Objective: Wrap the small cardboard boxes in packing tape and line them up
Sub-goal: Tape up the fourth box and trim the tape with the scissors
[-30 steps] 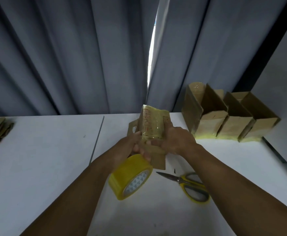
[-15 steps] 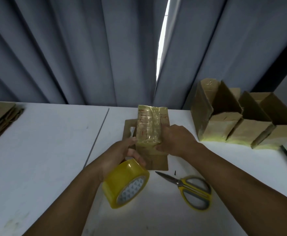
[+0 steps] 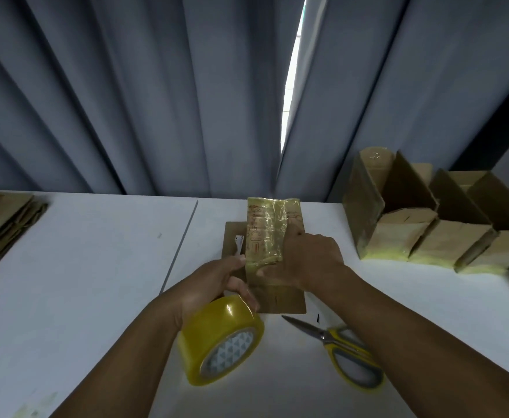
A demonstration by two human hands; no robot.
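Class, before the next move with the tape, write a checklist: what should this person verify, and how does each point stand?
1. The right hand holds the cardboard box steady: ok.
2. The left hand grips the tape roll: ok.
3. The scissors lie on the table beside the right forearm, blades closed: ok.
4. Tape on the box lies smooth: not ok, it is wrinkled.
5. Tape runs unbroken from roll to box: cannot tell.
6. The row of taped boxes has bare table at its left end: ok.
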